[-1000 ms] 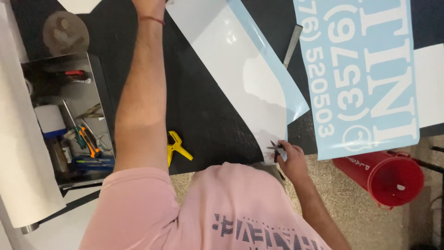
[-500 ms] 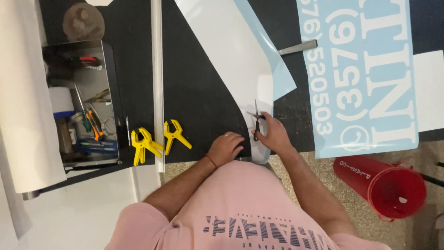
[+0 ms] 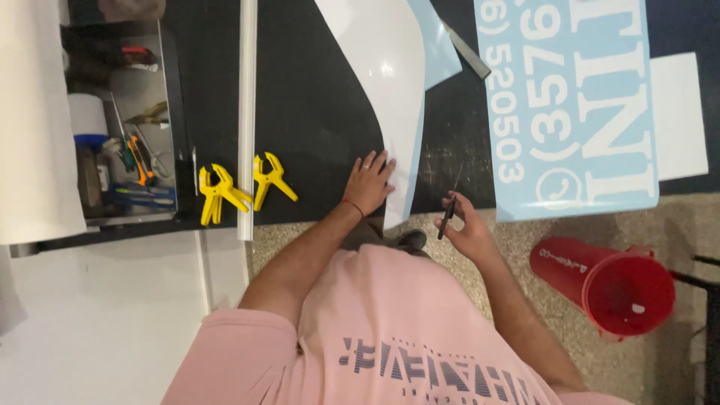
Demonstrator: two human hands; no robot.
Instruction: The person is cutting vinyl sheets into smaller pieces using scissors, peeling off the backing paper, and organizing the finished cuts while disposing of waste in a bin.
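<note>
Black table point(image 3: 315, 112): pale-blue sign point(image 3: 570, 105) right, white sheet point(image 3: 382, 82) centre.

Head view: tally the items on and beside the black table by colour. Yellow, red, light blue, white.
Yellow spring clamps: 2
Red bucket: 1
Light blue lettered sheet: 1
White sheet under the left hand: 1
White bar: 1
Total: 6
The right hand holds a thin dark tool, not counted.

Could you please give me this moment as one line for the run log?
left hand: flat on white sheet | right hand: holds thin dark tool | yellow clamps: idle on black table
</note>
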